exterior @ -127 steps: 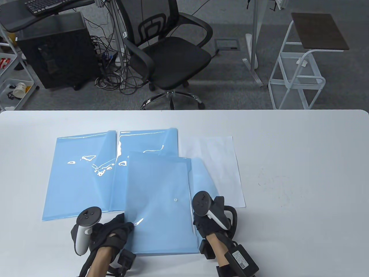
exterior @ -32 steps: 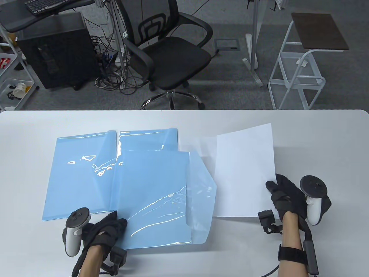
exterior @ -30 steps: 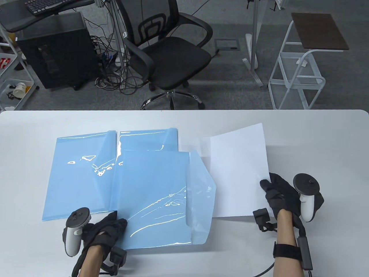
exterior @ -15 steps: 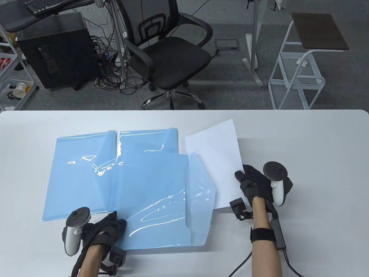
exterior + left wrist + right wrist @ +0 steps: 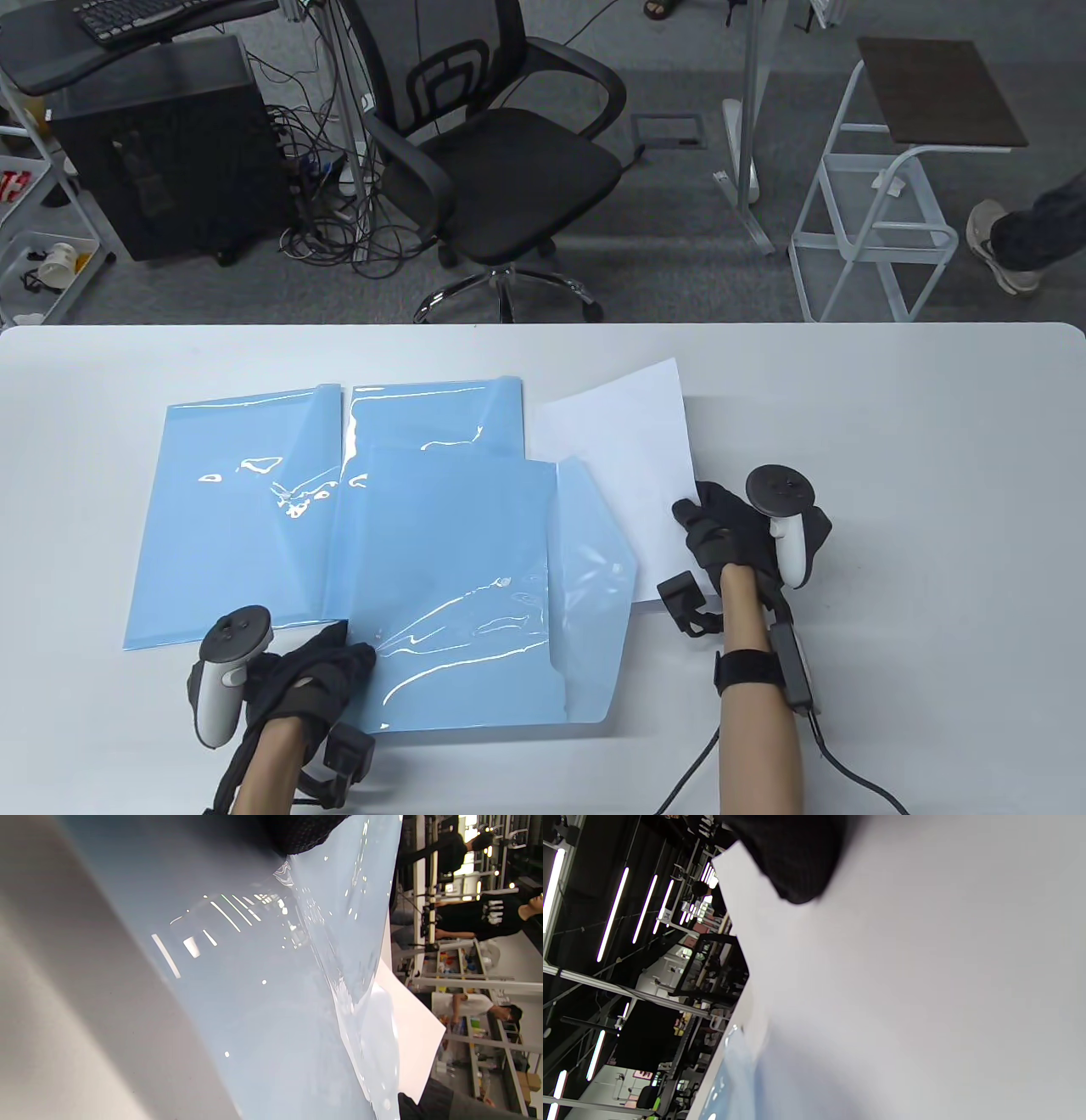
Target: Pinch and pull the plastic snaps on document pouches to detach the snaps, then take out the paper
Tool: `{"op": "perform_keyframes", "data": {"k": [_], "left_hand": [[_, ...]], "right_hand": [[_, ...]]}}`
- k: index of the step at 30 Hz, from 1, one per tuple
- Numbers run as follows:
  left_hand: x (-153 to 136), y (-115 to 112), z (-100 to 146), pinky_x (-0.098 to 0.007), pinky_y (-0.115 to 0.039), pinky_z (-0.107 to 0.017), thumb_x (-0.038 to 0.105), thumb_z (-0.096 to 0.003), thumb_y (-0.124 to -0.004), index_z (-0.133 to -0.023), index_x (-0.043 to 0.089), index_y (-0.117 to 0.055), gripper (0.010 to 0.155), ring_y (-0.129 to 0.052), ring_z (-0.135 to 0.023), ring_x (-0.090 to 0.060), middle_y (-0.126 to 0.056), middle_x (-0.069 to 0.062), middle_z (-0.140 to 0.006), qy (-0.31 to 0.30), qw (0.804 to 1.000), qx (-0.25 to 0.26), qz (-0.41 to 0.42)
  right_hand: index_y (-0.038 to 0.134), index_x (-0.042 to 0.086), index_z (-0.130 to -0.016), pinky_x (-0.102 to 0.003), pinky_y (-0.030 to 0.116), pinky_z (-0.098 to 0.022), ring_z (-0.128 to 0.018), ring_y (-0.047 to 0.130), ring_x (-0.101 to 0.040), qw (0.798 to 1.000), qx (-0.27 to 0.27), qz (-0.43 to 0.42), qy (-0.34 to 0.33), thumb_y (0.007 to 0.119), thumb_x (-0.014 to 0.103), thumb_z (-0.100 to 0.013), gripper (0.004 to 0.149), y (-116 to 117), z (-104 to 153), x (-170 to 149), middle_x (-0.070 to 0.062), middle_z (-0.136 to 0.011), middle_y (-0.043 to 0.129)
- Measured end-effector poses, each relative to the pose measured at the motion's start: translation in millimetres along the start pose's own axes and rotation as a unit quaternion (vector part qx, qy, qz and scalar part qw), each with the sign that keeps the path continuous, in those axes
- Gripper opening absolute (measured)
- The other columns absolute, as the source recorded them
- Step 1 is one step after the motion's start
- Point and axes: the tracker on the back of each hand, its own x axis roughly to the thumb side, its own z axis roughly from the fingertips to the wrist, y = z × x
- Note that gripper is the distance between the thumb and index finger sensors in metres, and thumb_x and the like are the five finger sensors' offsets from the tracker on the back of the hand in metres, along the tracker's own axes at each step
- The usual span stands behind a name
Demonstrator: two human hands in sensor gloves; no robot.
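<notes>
Three light blue document pouches lie on the white table. The front pouch has its flap folded open to the right, and its glossy face fills the left wrist view. My left hand grips this pouch's near left corner, with one gloved fingertip resting on the plastic. My right hand pinches the right edge of a white paper sheet, which is outside the pouch and slightly raised at its far corner. The right wrist view shows a gloved finger on that paper sheet.
Two more blue pouches, one at the left and one behind, lie with flaps open. Beyond the far edge stand an office chair and a white cart. A person's shoe shows at the right. A cable trails from my right wrist.
The front pouch's flap was unsnapped and the paper pulled out. In the last second my right hand carried the sheet leftward, next to the pouches. The left hand stayed on the corner.
</notes>
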Motion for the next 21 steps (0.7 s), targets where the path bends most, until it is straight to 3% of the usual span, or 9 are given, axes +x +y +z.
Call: {"op": "perform_keyframes", "data": {"k": [11,17,21], "left_hand": [[1,0,0,-0.042,-0.088,-0.043,0.019,-0.0585,-0.066,-0.104,0.007,-0.056,0.048,-0.102,-0.056,-0.025,-0.087,-0.008,-0.088,-0.003,1.000,0.001,0.001],[0,-1,0,-0.042,-0.088,-0.043,0.020,-0.0585,-0.066,-0.104,0.007,-0.056,0.048,-0.102,-0.056,-0.024,-0.087,-0.008,-0.088,-0.009,1.000,-0.001,0.003],[0,-1,-1,-0.042,-0.088,-0.044,0.020,-0.0587,-0.066,-0.104,0.007,-0.056,0.048,-0.101,-0.057,-0.024,-0.086,-0.007,-0.088,-0.016,1.000,-0.004,0.006]], "right_hand": [[0.062,0.013,-0.106,-0.048,0.088,-0.033,-0.055,0.099,-0.039,0.988,-0.080,0.128,-0.012,0.083,0.035,-0.050,0.063,-4,12,9,-0.019,-0.095,0.087],[0.056,0.016,-0.109,-0.064,0.075,-0.055,-0.087,0.077,-0.053,0.978,-0.122,0.170,-0.025,0.081,0.035,-0.051,0.066,-13,29,13,-0.025,-0.111,0.066],[0.055,0.019,-0.110,-0.070,0.065,-0.062,-0.097,0.062,-0.058,0.963,-0.134,0.228,-0.058,0.079,0.034,-0.052,0.064,-12,47,16,-0.026,-0.117,0.055]]}}
